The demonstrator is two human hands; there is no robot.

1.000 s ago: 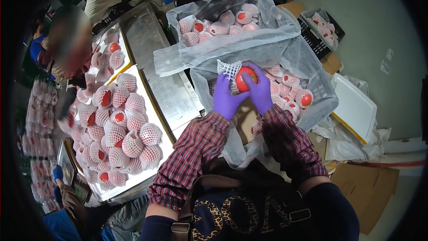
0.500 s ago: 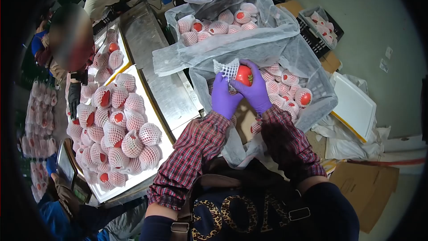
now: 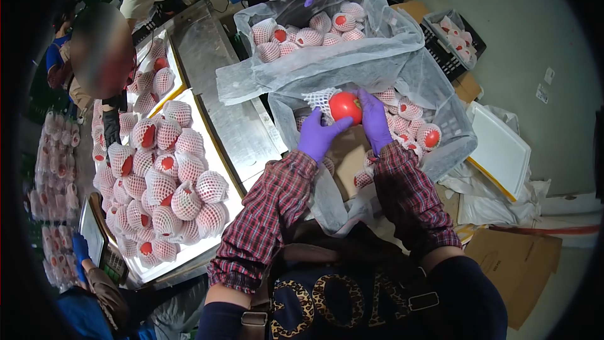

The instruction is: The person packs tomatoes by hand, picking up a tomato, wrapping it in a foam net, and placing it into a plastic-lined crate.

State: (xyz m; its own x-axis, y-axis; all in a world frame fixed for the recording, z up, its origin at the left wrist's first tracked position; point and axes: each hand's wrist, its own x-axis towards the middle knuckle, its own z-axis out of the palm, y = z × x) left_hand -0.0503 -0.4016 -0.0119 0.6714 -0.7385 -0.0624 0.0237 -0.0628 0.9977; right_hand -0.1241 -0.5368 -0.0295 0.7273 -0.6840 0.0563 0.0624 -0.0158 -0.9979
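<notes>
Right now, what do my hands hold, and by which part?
Round red tomato: left hand at its lower left edge, right hand at its right side. White foam netting: hold unclear.

L hand (image 3: 319,135) w/ tomato (image 3: 345,107), R hand (image 3: 375,123) alongside

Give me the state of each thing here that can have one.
Left hand: gloved, gripping the red fruit
Right hand: gloved, at the fruit's right side; grip unclear
Red fruit: mostly bare
Foam net: at the fruit's left side
Near lined box: open, partly filled
Far lined box: open, holding netted fruit
Left white tray: heaped with netted fruit
</notes>
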